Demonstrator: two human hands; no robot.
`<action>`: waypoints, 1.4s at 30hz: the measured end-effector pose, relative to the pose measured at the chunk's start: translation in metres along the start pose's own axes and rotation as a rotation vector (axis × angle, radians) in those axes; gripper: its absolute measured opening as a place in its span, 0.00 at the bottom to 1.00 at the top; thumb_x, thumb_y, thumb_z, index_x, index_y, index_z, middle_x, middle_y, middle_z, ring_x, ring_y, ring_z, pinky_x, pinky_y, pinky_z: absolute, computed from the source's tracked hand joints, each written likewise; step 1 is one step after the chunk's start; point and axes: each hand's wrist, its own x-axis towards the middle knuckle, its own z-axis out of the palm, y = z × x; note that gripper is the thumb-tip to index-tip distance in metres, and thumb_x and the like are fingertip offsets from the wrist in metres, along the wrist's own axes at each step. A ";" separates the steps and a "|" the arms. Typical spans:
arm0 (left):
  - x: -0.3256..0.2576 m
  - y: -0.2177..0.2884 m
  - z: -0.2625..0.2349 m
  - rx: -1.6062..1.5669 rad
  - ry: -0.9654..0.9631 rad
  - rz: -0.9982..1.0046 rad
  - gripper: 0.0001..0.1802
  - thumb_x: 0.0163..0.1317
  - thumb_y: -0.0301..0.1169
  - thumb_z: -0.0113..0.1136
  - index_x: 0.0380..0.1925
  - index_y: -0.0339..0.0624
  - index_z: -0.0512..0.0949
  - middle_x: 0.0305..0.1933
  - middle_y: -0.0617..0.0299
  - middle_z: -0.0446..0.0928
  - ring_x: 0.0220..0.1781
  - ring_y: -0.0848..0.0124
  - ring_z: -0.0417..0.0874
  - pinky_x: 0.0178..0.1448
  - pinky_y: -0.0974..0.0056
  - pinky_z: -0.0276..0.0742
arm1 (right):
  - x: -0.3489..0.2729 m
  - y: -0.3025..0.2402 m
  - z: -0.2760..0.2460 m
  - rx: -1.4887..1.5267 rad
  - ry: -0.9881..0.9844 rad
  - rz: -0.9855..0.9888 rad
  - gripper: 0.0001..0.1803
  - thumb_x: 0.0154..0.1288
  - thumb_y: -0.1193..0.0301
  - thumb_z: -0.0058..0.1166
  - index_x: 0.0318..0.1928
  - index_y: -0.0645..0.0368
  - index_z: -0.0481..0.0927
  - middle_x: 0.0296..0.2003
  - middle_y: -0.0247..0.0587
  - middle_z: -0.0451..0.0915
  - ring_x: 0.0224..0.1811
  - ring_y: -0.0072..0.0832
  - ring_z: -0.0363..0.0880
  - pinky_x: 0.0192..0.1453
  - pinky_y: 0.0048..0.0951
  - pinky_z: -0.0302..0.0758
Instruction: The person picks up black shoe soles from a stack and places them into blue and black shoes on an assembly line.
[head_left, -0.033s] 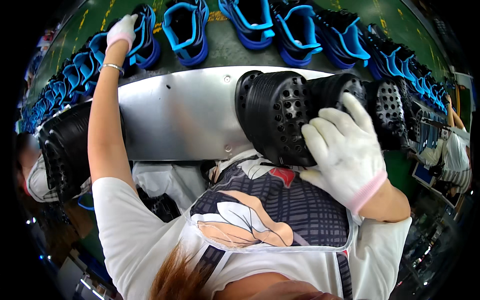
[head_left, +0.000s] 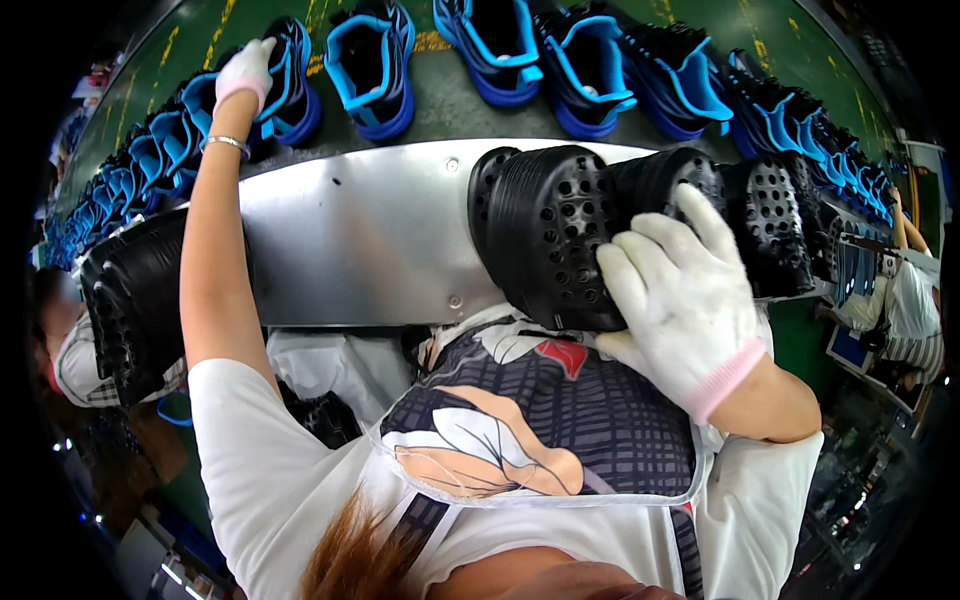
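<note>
My left hand (head_left: 245, 78), in a white glove with a pink cuff, reaches out to the far left. Its fingers bend together at the side of a black shoe with blue trim (head_left: 290, 85). The hand's own back partly hides the grip. My right hand (head_left: 685, 290), gloved the same way, is at a stack of black insole-shaped pieces with round holes (head_left: 560, 230). Its fingers are spread and slightly curved, with the fingertips at the stack's right edge and the thumb low beside it. Nothing shows held between them.
A metal ledge (head_left: 350, 220) lies before me, with more black perforated pieces (head_left: 772, 220) on its right and a black stack (head_left: 135, 295) at the left. Beyond it, rows of black-and-blue shoes (head_left: 370, 75) stand on a green surface (head_left: 440, 110). Other people (head_left: 910, 310) are at both sides.
My right hand has shifted slightly left along the stack. The left hand stays at the same shoe. The whole view has tilted a little.
</note>
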 end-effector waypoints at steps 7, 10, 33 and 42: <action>-0.073 0.047 -0.036 -0.193 0.429 -0.044 0.32 0.65 0.39 0.64 0.69 0.54 0.71 0.66 0.51 0.74 0.61 0.49 0.79 0.63 0.51 0.77 | 0.012 0.019 0.014 -0.077 -0.057 -0.121 0.26 0.47 0.53 0.72 0.40 0.60 0.82 0.38 0.41 0.83 0.52 0.38 0.79 0.76 0.44 0.60; -0.124 0.086 -0.043 -0.550 0.588 0.206 0.26 0.66 0.40 0.63 0.64 0.49 0.76 0.60 0.51 0.79 0.59 0.52 0.79 0.62 0.53 0.76 | 0.017 0.017 0.012 -0.087 -0.040 -0.134 0.24 0.49 0.55 0.72 0.40 0.59 0.82 0.37 0.41 0.83 0.51 0.37 0.79 0.75 0.43 0.61; -0.264 0.250 -0.027 -1.535 0.012 0.050 0.27 0.74 0.50 0.45 0.57 0.42 0.80 0.56 0.42 0.79 0.62 0.46 0.76 0.70 0.52 0.69 | 0.025 0.000 -0.002 -0.028 -0.126 -0.298 0.38 0.28 0.48 0.79 0.35 0.60 0.75 0.32 0.47 0.76 0.41 0.46 0.76 0.69 0.50 0.63; -0.241 0.227 -0.030 -1.026 0.725 0.329 0.19 0.70 0.36 0.58 0.57 0.41 0.79 0.58 0.47 0.77 0.57 0.50 0.79 0.63 0.55 0.77 | 0.024 0.003 -0.016 0.097 -0.133 -0.245 0.38 0.32 0.48 0.78 0.39 0.60 0.75 0.37 0.50 0.76 0.49 0.54 0.74 0.65 0.52 0.65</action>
